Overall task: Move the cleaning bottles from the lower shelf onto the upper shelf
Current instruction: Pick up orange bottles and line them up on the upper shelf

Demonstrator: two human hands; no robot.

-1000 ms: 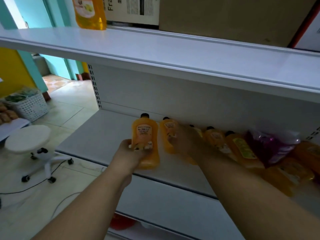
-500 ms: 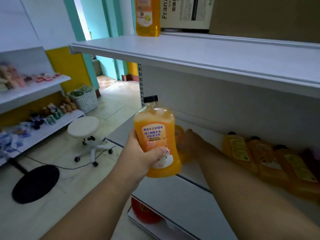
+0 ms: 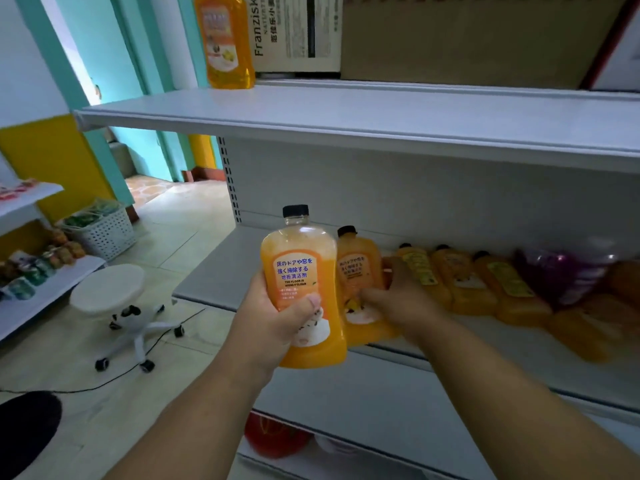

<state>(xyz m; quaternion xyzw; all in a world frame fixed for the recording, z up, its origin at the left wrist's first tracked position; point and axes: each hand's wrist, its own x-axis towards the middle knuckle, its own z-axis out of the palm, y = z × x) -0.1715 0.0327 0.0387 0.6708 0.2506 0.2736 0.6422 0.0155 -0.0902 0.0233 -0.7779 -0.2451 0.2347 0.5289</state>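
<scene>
Gripping an orange plastic cleaning bottle with a black cap (image 3: pixel 303 285) upright in front of the white metal lower shelf (image 3: pixel 221 271), a person's left hand (image 3: pixel 273 323) wraps its fingers behind the bottle while the thumb presses across the label's lower part. That bottle is lifted clear of the shelf, out past its front edge. Just to its right, a second orange black-capped bottle (image 3: pixel 360 282) stands near the shelf's front edge, and the right hand (image 3: pixel 398 299) curls round its right side, thumb low across the front; whether it is raised off the shelf cannot be told. Behind the right hand, a row of three more orange bottles (image 3: pixel 464 282) leans along the same shelf, with a purple refill pouch (image 3: pixel 568 275) and blurred orange packs (image 3: pixel 588 327) further right. Above both hands runs the white upper shelf (image 3: pixel 346 112), where one tall orange bottle with a pale label (image 3: pixel 225 39) already stands at the back left, beside a printed white carton (image 3: pixel 294 32) and a brown cardboard box (image 3: pixel 467 39). To the left, on the tiled floor, sit a white wheeled stool (image 3: pixel 110 289) and a white perforated basket (image 3: pixel 104 230).
</scene>
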